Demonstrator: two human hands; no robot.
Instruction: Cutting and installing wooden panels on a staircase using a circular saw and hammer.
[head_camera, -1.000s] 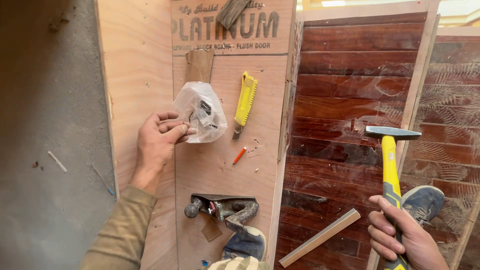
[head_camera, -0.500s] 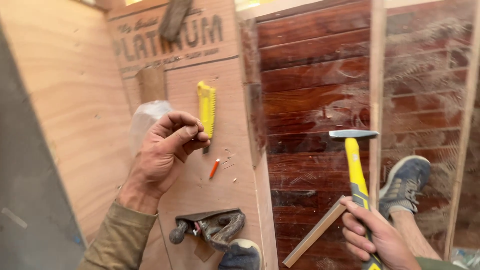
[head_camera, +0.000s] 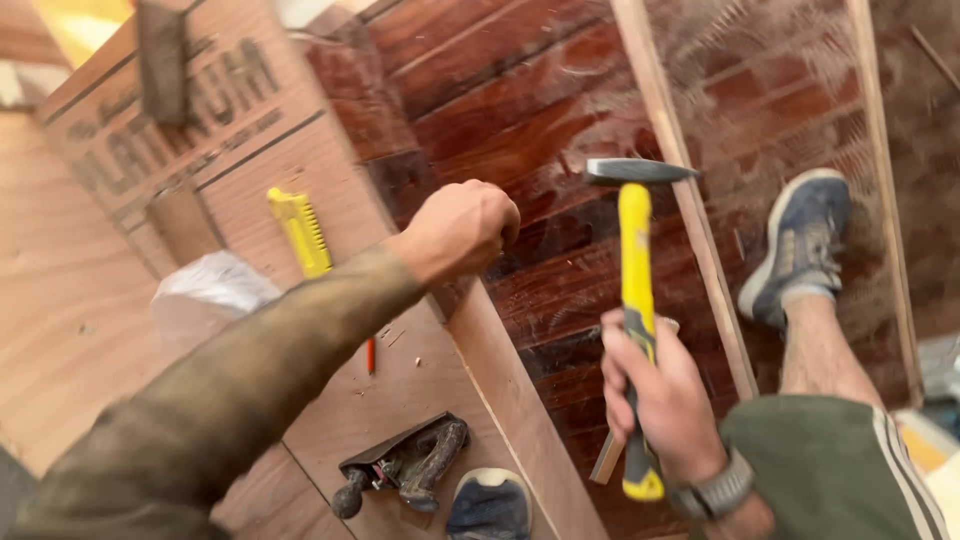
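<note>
Dark, streaked wood panels lie beside pale plywood. Right hand wraps its fingers around a hammer, yellow-handled with a steel head, upright above the panel. Left hand, fisted at the plywood edge; contents hidden.

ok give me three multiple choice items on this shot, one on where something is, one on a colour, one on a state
1. Where does the yellow utility knife lie?
A. on the light plywood panel
B. on the dark red boards
C. in the right hand

2. What colour is the hammer handle?
A. red
B. yellow
C. blue

3. How is the left hand?
A. flat and spread open
B. closed in a fist over the dark boards' edge
C. gripping the hammer

Answers: 1 A, the knife rests on the plywood panel, left of the arm. 2 B, the shaft above the right hand is yellow. 3 B, the fingers are curled in; whatever they pinch is hidden.
</note>
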